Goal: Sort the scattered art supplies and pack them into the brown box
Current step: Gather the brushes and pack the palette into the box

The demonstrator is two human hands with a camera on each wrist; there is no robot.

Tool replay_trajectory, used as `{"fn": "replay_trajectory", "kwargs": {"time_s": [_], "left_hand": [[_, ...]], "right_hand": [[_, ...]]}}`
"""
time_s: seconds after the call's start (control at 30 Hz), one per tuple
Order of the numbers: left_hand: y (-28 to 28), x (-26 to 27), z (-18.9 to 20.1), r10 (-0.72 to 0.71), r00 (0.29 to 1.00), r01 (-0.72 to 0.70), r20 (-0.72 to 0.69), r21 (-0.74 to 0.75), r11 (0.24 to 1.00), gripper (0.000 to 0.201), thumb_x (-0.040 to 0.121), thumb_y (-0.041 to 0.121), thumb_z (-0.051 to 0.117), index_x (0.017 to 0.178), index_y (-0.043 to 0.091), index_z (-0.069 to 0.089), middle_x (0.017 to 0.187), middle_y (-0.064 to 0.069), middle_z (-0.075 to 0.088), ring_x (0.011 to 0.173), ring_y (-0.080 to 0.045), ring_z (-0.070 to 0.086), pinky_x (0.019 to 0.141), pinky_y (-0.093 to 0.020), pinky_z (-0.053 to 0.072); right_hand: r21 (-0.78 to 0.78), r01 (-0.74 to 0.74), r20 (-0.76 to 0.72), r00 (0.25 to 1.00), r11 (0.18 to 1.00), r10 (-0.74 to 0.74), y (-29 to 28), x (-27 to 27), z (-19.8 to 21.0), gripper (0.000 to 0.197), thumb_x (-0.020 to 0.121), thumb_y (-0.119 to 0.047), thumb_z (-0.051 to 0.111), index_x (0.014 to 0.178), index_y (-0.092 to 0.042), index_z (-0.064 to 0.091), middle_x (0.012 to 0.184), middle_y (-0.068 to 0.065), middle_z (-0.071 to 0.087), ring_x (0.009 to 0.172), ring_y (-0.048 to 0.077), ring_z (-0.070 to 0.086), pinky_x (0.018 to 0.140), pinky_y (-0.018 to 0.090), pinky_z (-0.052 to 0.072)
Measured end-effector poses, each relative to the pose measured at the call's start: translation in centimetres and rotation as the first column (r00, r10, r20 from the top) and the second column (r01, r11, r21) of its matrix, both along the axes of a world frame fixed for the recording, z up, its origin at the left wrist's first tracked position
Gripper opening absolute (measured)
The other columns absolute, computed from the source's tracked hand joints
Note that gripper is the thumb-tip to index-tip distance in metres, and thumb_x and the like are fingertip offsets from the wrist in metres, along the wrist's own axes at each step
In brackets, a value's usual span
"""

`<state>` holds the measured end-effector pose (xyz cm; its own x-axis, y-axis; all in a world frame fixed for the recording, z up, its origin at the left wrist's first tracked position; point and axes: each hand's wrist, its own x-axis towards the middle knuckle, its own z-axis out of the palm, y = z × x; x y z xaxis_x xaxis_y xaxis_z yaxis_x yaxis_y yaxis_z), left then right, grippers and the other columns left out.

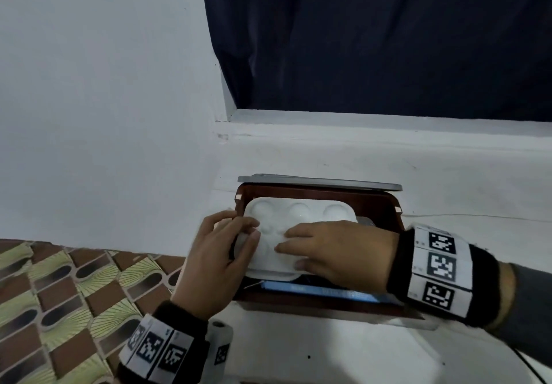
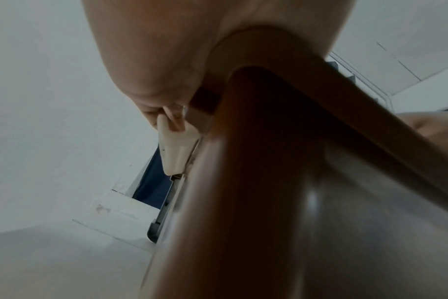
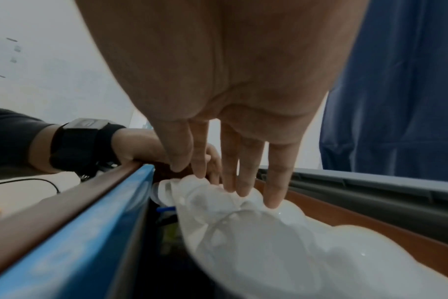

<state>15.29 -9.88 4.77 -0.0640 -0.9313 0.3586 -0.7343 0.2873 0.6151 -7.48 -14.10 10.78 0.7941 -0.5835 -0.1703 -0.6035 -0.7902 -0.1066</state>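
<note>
I am at the packing step: the white paint palette (image 1: 298, 219) lies on top of what is already in the brown box (image 1: 385, 204), and I am seating it. My right hand (image 1: 337, 252) lies flat on the palette with its fingers straight and close together, pressing down on the wells; the right wrist view shows the fingertips (image 3: 274, 200) touching the white plastic. My left hand (image 1: 221, 261) is just to the left of it, at the box's left wall, fingers curled around the palette's left edge; in the left wrist view the palm sits against the brown rim, and how firmly the fingers pinch the edge I cannot tell.

Under my right palm, on the near side, a blue flat item (image 1: 322, 291) stands along the box's near wall. The palette looks slightly proud of the rim on that side, so I judge it is not yet fully seated.

Next I would press evenly with the right hand while the left guides the left edge down past the wall, then draw both hands out. The grey lid (image 1: 319, 181) lies beyond my fingers, behind the box, ready for closing.
</note>
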Motion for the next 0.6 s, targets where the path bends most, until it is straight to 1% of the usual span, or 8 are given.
{"fn": "replay_trajectory", "kwargs": {"time_s": [0.07,0.17,0.23,0.3,0.37,0.47,0.53,0.6], "left_hand": [[-0.1,-0.1,0.3,-0.005,0.999,0.005,0.054,-0.002,1.0,0.04,0.096,0.054,0.039,0.111,0.03,0.067,0.106,0.024,0.061,0.124,-0.006,0.041,0.097,-0.031,0.045],[-0.2,0.0,0.9,-0.026,0.999,0.025,0.038,0.012,1.0,0.039,0.095,0.059,0.04,0.106,0.034,0.068,0.101,0.037,0.056,0.12,0.007,0.037,0.094,-0.012,0.036],[-0.4,0.3,1.6,-0.044,0.999,0.043,0.018,0.061,0.997,0.036,0.095,0.061,0.044,0.106,0.036,0.068,0.101,0.04,0.054,0.119,0.013,0.036,0.09,-0.007,0.034],[-0.7,0.6,2.6,-0.071,0.996,0.067,0.045,0.096,0.993,0.033,0.092,0.056,0.044,0.107,0.037,0.067,0.102,0.033,0.06,0.115,0.009,0.043,0.087,-0.009,0.036],[-1.3,0.8,3.6,-0.087,0.994,0.082,0.061,0.089,0.993,0.024,0.095,0.049,0.049,0.105,0.037,0.066,0.099,0.027,0.066,0.104,0.005,0.053,0.083,-0.009,0.038],[-2.4,0.6,4.8,-0.114,0.99,0.109,0.078,0.062,0.992,0.014,0.095,0.039,0.057,0.104,0.034,0.067,0.093,0.024,0.068,0.091,0.001,0.062,0.077,-0.01,0.042],[-2.8,0.4,4.9,-0.153,0.978,0.144,0.14,0.07,0.987,0.018,0.094,0.047,0.056,0.107,0.037,0.064,0.093,0.023,0.066,0.091,0.0,0.062,0.081,-0.018,0.047],[-2.8,0.6,4.6,-0.196,0.956,0.179,0.22,0.093,0.979,0.031,0.089,0.06,0.047,0.111,0.042,0.059,0.098,0.024,0.063,0.096,0.003,0.059,0.087,-0.025,0.049]], "right_hand": [[-0.055,0.037,0.083,0.996,0.998,-0.032,-0.1,-1.0,0.8,0.042,0.101,-0.044,0.039,0.142,-0.036,0.044,0.142,-0.011,0.047,0.122,0.016,0.054,0.095,0.037,0.048],[-0.132,0.102,0.217,0.973,0.986,-0.072,-0.5,-3.1,2.0,0.039,0.099,-0.043,0.046,0.136,-0.034,0.052,0.126,-0.011,0.055,0.109,0.013,0.058,0.087,0.035,0.051],[-0.183,0.179,0.268,0.955,0.967,-0.126,-1.0,-4.6,2.6,0.037,0.098,-0.041,0.048,0.134,-0.033,0.053,0.123,-0.012,0.054,0.108,0.011,0.055,0.087,0.034,0.05],[-0.245,0.258,0.312,0.934,0.935,-0.175,-1.7,-6.1,2.6,0.036,0.096,-0.037,0.051,0.131,-0.032,0.055,0.12,-0.01,0.055,0.106,0.013,0.055,0.085,0.036,0.05],[-0.308,0.331,0.313,0.921,0.892,-0.233,-2.9,-7.6,2.1,0.037,0.094,-0.035,0.053,0.13,-0.031,0.055,0.12,-0.006,0.056,0.106,0.018,0.055,0.084,0.039,0.049],[-0.301,0.473,0.224,0.879,0.828,-0.421,-4.7,-9.5,1.0,0.047,0.095,-0.038,0.052,0.141,-0.032,0.044,0.136,-0.004,0.048,0.124,0.022,0.047,0.094,0.041,0.044],[-0.265,0.532,0.15,0.847,0.804,-0.511,-5.7,-10.5,0.1,0.055,0.096,-0.041,0.051,0.147,-0.032,0.034,0.149,-0.003,0.037,0.135,0.022,0.037,0.102,0.042,0.041],[-0.209,0.563,0.126,0.826,0.8,-0.549,-6.3,-11.1,-0.8,0.055,0.097,-0.038,0.05,0.148,-0.031,0.032,0.153,-0.003,0.034,0.137,0.021,0.036,0.103,0.041,0.042]]}}
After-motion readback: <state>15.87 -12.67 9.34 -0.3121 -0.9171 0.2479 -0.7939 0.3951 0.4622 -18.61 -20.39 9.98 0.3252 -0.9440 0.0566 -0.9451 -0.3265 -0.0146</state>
